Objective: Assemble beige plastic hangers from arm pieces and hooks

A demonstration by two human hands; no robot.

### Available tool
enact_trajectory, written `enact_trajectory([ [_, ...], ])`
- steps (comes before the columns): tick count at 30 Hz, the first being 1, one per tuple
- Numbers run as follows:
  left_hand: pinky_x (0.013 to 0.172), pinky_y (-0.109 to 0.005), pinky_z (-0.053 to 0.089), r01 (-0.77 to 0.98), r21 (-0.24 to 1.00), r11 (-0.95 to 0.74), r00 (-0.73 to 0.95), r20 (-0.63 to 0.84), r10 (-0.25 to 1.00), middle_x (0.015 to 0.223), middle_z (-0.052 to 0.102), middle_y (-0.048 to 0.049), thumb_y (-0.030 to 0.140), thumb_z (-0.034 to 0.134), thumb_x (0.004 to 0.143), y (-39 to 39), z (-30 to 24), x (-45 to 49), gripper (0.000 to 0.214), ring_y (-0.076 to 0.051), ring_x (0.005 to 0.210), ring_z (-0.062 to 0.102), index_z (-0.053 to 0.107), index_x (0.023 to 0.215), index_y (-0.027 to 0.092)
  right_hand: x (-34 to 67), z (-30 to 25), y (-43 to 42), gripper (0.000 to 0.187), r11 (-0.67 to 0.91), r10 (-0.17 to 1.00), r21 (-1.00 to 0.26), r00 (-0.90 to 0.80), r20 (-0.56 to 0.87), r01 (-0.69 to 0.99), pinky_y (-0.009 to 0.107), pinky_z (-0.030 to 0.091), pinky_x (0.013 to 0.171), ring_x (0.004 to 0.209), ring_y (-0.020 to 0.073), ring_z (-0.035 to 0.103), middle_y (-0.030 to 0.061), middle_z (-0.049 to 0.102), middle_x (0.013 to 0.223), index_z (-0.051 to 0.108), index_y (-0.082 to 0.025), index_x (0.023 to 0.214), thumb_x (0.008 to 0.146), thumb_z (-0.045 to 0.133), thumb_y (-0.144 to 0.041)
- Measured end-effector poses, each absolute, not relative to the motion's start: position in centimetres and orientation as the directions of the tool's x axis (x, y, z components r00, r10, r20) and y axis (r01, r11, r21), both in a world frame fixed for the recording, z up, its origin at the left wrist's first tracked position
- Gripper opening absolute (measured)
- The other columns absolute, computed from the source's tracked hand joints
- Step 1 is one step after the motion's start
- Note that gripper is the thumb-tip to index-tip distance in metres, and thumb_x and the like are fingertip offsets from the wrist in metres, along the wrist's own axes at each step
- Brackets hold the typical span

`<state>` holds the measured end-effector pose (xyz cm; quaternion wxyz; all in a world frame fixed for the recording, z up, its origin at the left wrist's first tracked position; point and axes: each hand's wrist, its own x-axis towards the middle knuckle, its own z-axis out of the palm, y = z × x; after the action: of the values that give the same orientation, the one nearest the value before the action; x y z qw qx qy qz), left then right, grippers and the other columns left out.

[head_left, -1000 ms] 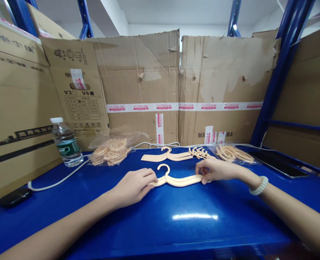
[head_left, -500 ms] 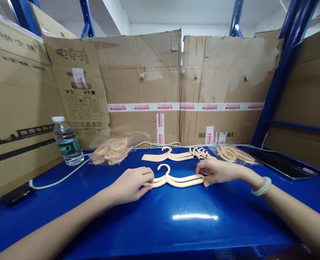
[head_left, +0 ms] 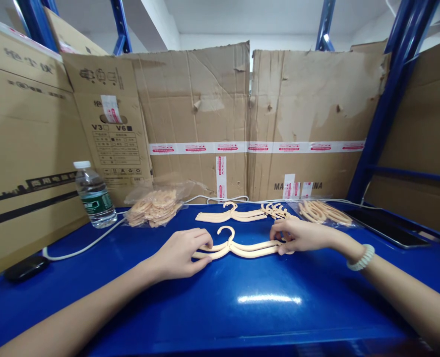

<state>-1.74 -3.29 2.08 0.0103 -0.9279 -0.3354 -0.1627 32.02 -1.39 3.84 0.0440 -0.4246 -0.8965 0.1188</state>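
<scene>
A cream plastic hanger (head_left: 238, 246) with a hook on top lies flat on the blue shelf surface (head_left: 264, 307). My left hand (head_left: 182, 252) pinches its left arm, where the arm is pulled out into two thin bars. My right hand (head_left: 297, 235), with a bead bracelet on the wrist, pinches the right end the same way. Behind it lies a second cream hanger (head_left: 230, 214), untouched.
Two clear bags of cream parts sit at the back, one on the left (head_left: 153, 204) and one on the right (head_left: 326, 212), with loose hooks (head_left: 277, 210) between. A water bottle (head_left: 94, 195), white cable (head_left: 82, 244), black device (head_left: 25, 267) and tablet (head_left: 389, 225) lie around; cardboard boxes (head_left: 201, 119) wall the shelf.
Both hands have drawn apart a little and the hanger's arms have slid outward, so it is now longer, with double bars showing at each end.
</scene>
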Motion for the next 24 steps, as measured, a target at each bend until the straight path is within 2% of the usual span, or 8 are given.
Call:
enact_trajectory([
  [4,0.072,-0.027,0.043,0.675,0.148,-0.723,0.636,0.381,0.671,0.092,0.063,-0.0019,0.027,0.051,0.084,-2.7,2.0,-2.0,0.01,-0.018,0.083,0.059,0.056,0.091,0.022,32.0,3.7,-1.0,0.026,0.648,0.761,-0.241,-0.629,0.158,0.723,0.029,0.044,0.068,0.078,0.0188,0.058,0.0078,0.064,0.089,0.065,-0.016,0.095,0.087,0.052,-0.036],
  [8,0.081,-0.032,0.047,0.717,0.14,-0.683,0.587,0.408,0.699,0.1,0.063,-0.0047,0.024,0.048,0.085,-0.6,2.2,-2.4,0.017,-0.021,0.092,0.06,0.057,0.099,0.02,31.4,3.3,0.4,0.018,0.645,0.744,-0.127,-0.58,0.333,0.754,0.032,0.046,0.08,0.089,0.0212,0.059,0.0091,0.063,0.097,0.062,-0.016,0.098,0.088,0.049,-0.024],
  [11,0.095,-0.036,0.044,0.752,0.059,-0.657,0.6,0.351,0.719,0.115,0.062,-0.01,0.02,0.047,0.084,1.5,2.5,-2.5,0.028,-0.024,0.11,0.057,0.056,0.111,0.016,30.6,2.9,2.0,0.026,0.607,0.759,-0.03,-0.568,0.318,0.794,0.034,0.045,0.088,0.101,0.0243,0.058,0.0121,0.062,0.108,0.06,-0.015,0.109,0.085,0.052,-0.018],
  [15,0.101,-0.035,0.041,0.769,0.014,-0.639,0.613,0.268,0.744,0.126,0.059,-0.0128,0.016,0.05,0.082,3.5,2.3,-2.0,0.037,-0.024,0.117,0.054,0.055,0.119,0.013,29.4,2.1,3.8,0.035,0.595,0.771,0.046,-0.586,0.249,0.803,0.034,0.045,0.09,0.104,0.0265,0.06,0.0152,0.061,0.116,0.057,-0.013,0.118,0.083,0.055,-0.017],
  [19,0.099,-0.035,0.043,0.773,0.002,-0.634,0.612,0.258,0.747,0.122,0.063,-0.0109,0.011,0.05,0.082,3.9,1.4,-1.4,0.035,-0.024,0.115,0.056,0.059,0.115,0.014,28.7,1.2,4.6,0.025,0.62,0.754,0.034,-0.607,0.251,0.784,0.03,0.046,0.085,0.098,0.0233,0.062,0.0114,0.065,0.108,0.062,-0.016,0.108,0.085,0.054,-0.017],
  [24,0.096,-0.04,0.044,0.801,0.003,-0.599,0.569,0.308,0.762,0.117,0.063,-0.0125,0.009,0.05,0.083,3.8,0.7,-1.0,0.03,-0.027,0.113,0.056,0.062,0.11,0.013,28.9,0.3,4.6,0.017,0.579,0.765,0.011,-0.548,0.339,0.815,0.026,0.044,0.078,0.092,0.0213,0.063,0.0097,0.066,0.101,0.064,-0.017,0.097,0.086,0.051,-0.014],
])
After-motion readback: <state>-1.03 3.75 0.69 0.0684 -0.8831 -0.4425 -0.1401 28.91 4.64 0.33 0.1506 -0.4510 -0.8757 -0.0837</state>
